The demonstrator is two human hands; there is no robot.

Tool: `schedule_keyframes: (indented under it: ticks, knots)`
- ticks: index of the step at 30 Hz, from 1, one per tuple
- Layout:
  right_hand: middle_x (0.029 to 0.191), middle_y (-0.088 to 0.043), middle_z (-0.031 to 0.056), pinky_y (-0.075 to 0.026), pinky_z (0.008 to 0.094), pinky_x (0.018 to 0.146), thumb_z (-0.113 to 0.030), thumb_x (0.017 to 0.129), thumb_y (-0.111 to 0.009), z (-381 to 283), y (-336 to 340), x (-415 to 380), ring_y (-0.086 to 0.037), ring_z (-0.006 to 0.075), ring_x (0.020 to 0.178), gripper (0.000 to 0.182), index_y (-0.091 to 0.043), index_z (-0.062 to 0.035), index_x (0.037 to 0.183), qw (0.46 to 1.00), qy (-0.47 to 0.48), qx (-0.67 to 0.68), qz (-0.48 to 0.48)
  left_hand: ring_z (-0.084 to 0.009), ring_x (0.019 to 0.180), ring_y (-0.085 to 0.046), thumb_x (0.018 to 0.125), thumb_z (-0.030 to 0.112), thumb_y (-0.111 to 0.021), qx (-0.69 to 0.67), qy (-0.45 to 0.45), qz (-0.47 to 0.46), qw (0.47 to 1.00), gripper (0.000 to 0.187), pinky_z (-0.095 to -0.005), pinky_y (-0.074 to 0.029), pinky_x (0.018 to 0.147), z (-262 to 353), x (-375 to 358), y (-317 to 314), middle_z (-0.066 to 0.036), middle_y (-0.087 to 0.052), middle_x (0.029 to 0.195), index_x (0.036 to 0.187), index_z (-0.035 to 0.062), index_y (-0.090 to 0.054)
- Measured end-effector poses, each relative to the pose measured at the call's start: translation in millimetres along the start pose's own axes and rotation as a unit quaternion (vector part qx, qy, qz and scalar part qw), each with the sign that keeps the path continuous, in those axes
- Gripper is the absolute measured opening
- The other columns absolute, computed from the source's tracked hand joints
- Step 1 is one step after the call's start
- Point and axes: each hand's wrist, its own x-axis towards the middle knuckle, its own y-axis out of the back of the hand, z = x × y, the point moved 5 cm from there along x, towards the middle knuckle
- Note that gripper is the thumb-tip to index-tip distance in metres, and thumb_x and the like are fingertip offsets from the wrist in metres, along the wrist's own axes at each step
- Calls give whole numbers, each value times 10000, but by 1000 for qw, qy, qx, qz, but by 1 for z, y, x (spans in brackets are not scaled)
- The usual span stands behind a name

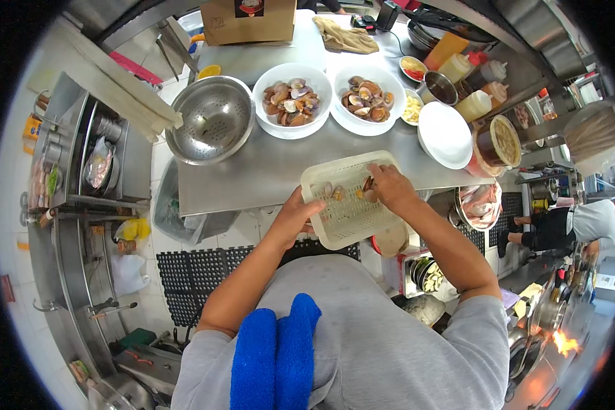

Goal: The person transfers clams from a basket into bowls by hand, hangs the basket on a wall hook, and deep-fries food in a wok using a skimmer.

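At frame centre, the left hand (301, 213) grips the cream plastic basket (345, 212); the right hand (387, 186) pinches a clam (367, 184). Two white bowls (292, 126) above are already filled; few clams remain.

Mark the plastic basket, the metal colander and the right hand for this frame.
plastic basket (348, 208): head view, on its bare perforated floor.
metal colander (215, 119): head view, on its inner perforated bowl.
right hand (389, 186): head view, on the back of the hand, over the basket.
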Motion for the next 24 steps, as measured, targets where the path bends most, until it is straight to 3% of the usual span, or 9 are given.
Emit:
schedule_keyframes:
  ticks: [3, 6, 8, 11, 13, 15, 18, 22, 24]
  knots:
    - [1000, -550, 170, -510, 428, 780, -85, 715, -648, -13, 3, -3, -566, 363, 936, 375, -509, -75, 1063, 999, 44, 0, -2, -221, 925, -631, 785, 310, -639, -15, -16, -14, 1000, 665, -337, -543, 691, 4, -5, 0, -137, -575, 1141, 1334, 76, -347]
    - [967, -562, 156, -503, 415, 762, -43, 725, -630, -15, 5, -4, -576, 367, 892, 359, -523, -95, 1063, 997, 6, 70, -24, -211, 945, -622, 788, 318, -626, -10, -16, -14, 1000, 649, -337, -545, 702, 2, -5, 3, -119, -567, 1146, 1331, 83, -359]
    - [943, -571, 149, -493, 391, 730, 7, 742, -618, -10, 15, -2, -594, 309, 846, 319, -549, -61, 1046, 973, 46, 217, 65, -202, 954, -618, 789, 321, -619, -38, -17, -24, 999, 640, -335, -545, 703, -1, -5, 5, -108, -563, 1150, 1328, 86, -365]
    - [922, -573, 138, -493, 378, 709, 17, 761, -605, -11, 22, 4, -606, 296, 806, 254, -563, -40, 1005, 963, 44, 254, 83, -189, 967, -611, 791, 326, -606, -66, -22, -37, 997, 626, -335, -545, 707, -5, -6, 2, -92, -556, 1159, 1324, 92, -373]
    - [913, -578, 137, -494, 371, 706, 13, 770, -599, -22, 39, 3, -611, 290, 807, 239, -563, -39, 1001, 960, 55, 246, 123, -184, 971, -609, 792, 329, -600, -67, -36, -41, 996, 622, -337, -544, 710, 2, -3, 0, -87, -553, 1166, 1322, 94, -374]
    - [904, -582, 135, -496, 365, 702, 9, 780, -594, -27, 42, -2, -616, 285, 809, 225, -564, -38, 998, 956, 63, 244, 151, -248, 1072, -564, 787, 304, -591, -65, -16, -73, 995, 668, -417, -533, 811, -1, -9, -4, -128, -504, 1223, 1347, 52, -329]
    - [912, -587, 131, -504, 350, 695, 6, 784, -597, -27, 47, 4, -623, 283, 793, 208, -565, -34, 985, 971, 91, 143, 170, -244, 1072, -565, 782, 302, -590, -34, 7, -49, 998, 668, -411, -535, 805, -3, -7, -4, -121, -503, 1229, 1350, 65, -331]
    - [921, -578, 135, -503, 356, 684, 3, 765, -615, -21, 50, 6, -609, 301, 807, 201, -573, -33, 958, 966, 25, 219, 134, -236, 1071, -568, 775, 302, -591, -31, 18, -59, 998, 669, -398, -541, 789, -1, -8, -3, -118, -500, 1241, 1352, 81, -334]
    - [928, -572, 135, -501, 360, 682, 4, 753, -623, -21, 50, 4, -601, 305, 811, 209, -576, -36, 953, 963, 10, 236, 128, -186, 963, -611, 796, 300, -585, -40, 2, -56, 998, 625, -347, -545, 736, 0, -7, -5, -93, -546, 1189, 1342, 103, -352]
